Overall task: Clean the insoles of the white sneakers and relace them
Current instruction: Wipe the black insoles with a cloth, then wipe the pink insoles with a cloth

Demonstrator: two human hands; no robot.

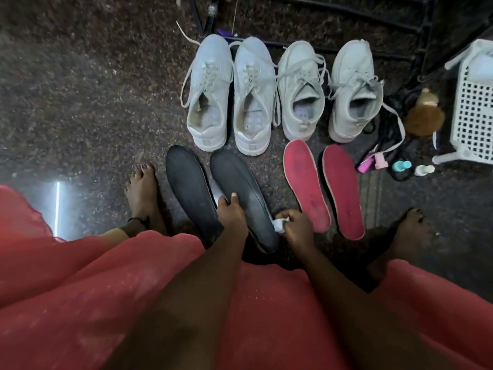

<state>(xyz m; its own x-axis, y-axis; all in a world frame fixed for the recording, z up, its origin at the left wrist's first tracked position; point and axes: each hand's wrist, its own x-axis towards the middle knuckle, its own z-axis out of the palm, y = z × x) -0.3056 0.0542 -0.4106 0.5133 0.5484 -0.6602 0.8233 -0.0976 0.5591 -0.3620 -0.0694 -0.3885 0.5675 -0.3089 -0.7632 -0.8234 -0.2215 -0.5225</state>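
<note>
- My coral-red skirt fabric point(80, 289) fills the nearest part of the view, spread over my knees.
- My bare left foot point(141, 193) and bare right foot point(408, 231) rest on the dark speckled stone floor point(80, 89), well apart, with the insoles between them.
- My hands are apart but near each other, each holding something.
- My left hand point(231, 212) grips the right-hand black foam insole point(240, 188), thumb on its top face and fingers curled under its left edge.
- My right hand point(296, 227) pinches a small crumpled white wipe point(280, 225) at the near right edge of that same insole.
- The other black foam insole point(190, 193) lies just left of my left hand, flat on the floor.
- Two pink-red foam insoles point(305, 188) point(342, 190) lie side by side just right of my right hand, untouched.
- Beyond the insoles, four white lace-up sneakers stand in a row, heels toward me: first sneaker point(209, 94), second sneaker point(253, 97), third sneaker point(301, 89), fourth sneaker point(352, 89). Their laces are threaded but hang loose.
- Right of the red insoles sit a small pink bottle point(378, 160), a teal bottle point(402, 165) and a white bottle point(424, 170), all tipped over.
- Farther right are a brown bushy brush point(424, 116) and a white perforated plastic basket point(474, 108).
- A black metal rack point(333, 12) crosses the far edge.
</note>
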